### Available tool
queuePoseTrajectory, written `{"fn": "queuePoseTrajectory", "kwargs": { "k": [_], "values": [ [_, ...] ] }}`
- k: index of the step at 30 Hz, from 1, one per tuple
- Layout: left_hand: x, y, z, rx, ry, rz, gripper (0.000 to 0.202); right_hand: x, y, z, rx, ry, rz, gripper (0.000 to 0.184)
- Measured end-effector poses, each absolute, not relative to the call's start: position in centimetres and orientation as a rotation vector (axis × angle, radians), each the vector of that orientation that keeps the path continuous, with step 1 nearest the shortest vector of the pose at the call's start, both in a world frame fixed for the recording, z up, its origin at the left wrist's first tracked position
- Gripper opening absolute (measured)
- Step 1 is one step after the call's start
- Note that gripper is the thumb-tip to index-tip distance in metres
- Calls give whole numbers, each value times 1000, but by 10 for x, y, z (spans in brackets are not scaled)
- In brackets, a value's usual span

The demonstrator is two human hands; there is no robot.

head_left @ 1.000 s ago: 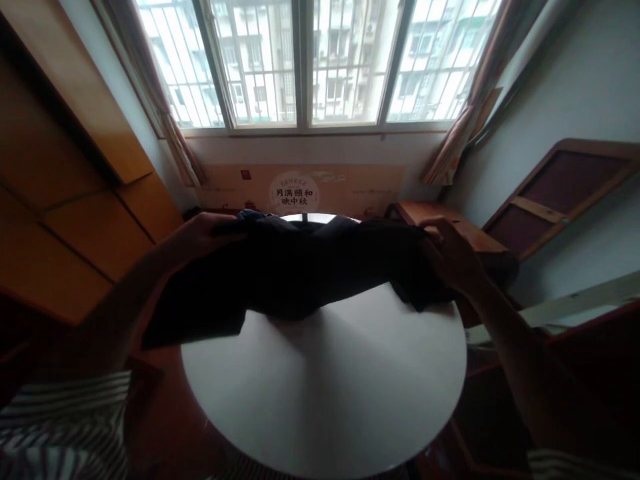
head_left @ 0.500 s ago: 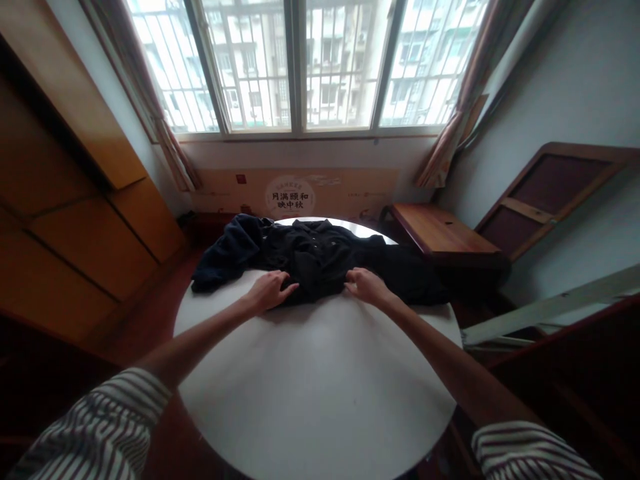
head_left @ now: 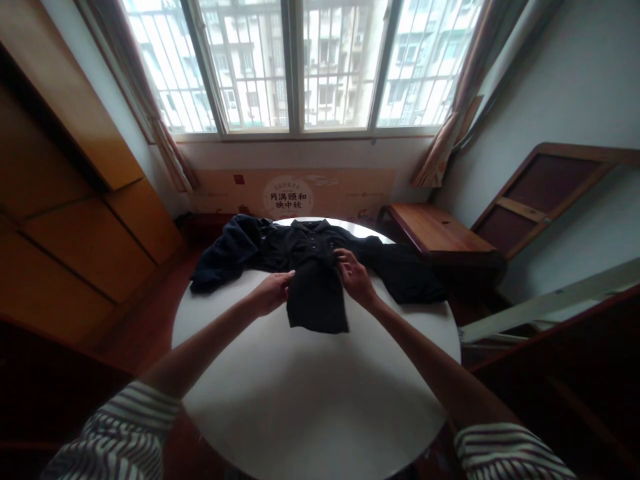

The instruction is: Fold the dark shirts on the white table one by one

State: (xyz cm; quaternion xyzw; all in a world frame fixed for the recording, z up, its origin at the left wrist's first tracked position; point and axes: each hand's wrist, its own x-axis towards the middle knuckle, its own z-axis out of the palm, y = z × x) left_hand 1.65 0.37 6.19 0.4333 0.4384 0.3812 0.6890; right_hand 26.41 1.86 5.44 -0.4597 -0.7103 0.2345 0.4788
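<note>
A dark shirt (head_left: 317, 267) lies spread across the far half of a round white table (head_left: 310, 393), sleeves hanging off both sides. A flap of it reaches toward me down the middle. My left hand (head_left: 271, 291) pinches the left edge of that flap, fingers closed on the cloth. My right hand (head_left: 353, 275) grips the flap's right edge near the shirt's buttons, fingers curled on the fabric.
A wooden side table (head_left: 440, 233) stands at the right of the round table. Orange cabinets (head_left: 90, 220) line the left wall. A printed cardboard panel (head_left: 295, 193) leans under the barred window (head_left: 300, 63). A framed board (head_left: 550, 200) leans on the right wall.
The shirt, held up in the air a second ago, now lies on the table. Both hands have since pulled a middle flap of it toward me.
</note>
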Motion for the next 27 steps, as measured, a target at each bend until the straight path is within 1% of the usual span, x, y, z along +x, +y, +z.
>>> {"fn": "queuePoseTrajectory", "kwargs": {
  "k": [3, 5, 7, 8, 10, 11, 13, 14, 16, 19, 21, 24, 27],
  "values": [
    [8, -8, 60, 1294, 1132, 759, 38, 269, 5, 56, -1262, -1360, 932, 60],
    [7, -22, 55, 1588, 1234, 834, 48, 270, -11, 49, -1400, -1270, 1268, 69],
    [12, -40, 49, 1760, 1182, 878, 59, 267, -29, 41, -1409, -1250, 1537, 76],
    [16, -49, 46, 1783, 1104, 841, 64, 266, -37, 37, -1356, -1256, 1608, 80],
    [25, -65, 41, 1754, 977, 762, 70, 262, -50, 35, -1192, -1277, 1642, 93],
    [28, -70, 38, 1736, 964, 760, 68, 261, -55, 35, -1121, -1287, 1636, 98],
    [31, -73, 35, 1709, 1035, 818, 52, 261, -62, 42, -1042, -1293, 1617, 104],
    [30, -71, 34, 1677, 1084, 859, 46, 263, -64, 46, -1034, -1286, 1608, 104],
    [21, -65, 35, 1534, 1148, 936, 46, 274, -66, 59, -1048, -1256, 1581, 100],
    [-5, -61, 42, 1252, 1216, 1050, 48, 305, -69, 79, -1106, -1174, 1483, 85],
    [-29, -65, 48, 1176, 1274, 1099, 47, 334, -72, 87, -1175, -1121, 1405, 74],
    [-71, -81, 47, 1136, 1352, 1030, 44, 382, -81, 84, -1314, -1113, 1348, 65],
    [-112, -97, 35, 1114, 1510, 872, 47, 418, -88, 64, -1478, -1210, 1354, 56]
  ]
}}
